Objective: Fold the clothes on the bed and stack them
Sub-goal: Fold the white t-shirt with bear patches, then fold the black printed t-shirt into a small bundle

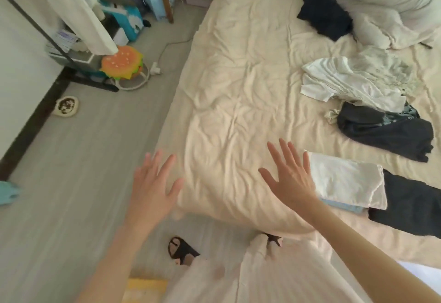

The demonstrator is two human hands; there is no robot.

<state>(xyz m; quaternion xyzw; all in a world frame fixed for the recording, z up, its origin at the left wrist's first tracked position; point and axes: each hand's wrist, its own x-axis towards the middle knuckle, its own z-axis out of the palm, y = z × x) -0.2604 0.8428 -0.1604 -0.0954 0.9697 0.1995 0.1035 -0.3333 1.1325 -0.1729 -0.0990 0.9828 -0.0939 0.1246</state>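
Both hands hold nothing: the left hand [152, 183] and the right hand [290, 176] hover flat, fingers spread and pointing up the bed [238, 75]. Just right of the right hand sits the folded stack [346, 181], white on top, pale blue beneath. Beyond its fingertips lie a dark garment [386, 133] and a crumpled white shirt [346, 83]. These look light, limp and soft; pinching the shirt at both shoulders should let it hang straight.

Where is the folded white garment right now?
In the head view, the folded white garment lies on the bed at lower right, beside the right hand, atop a light blue piece.
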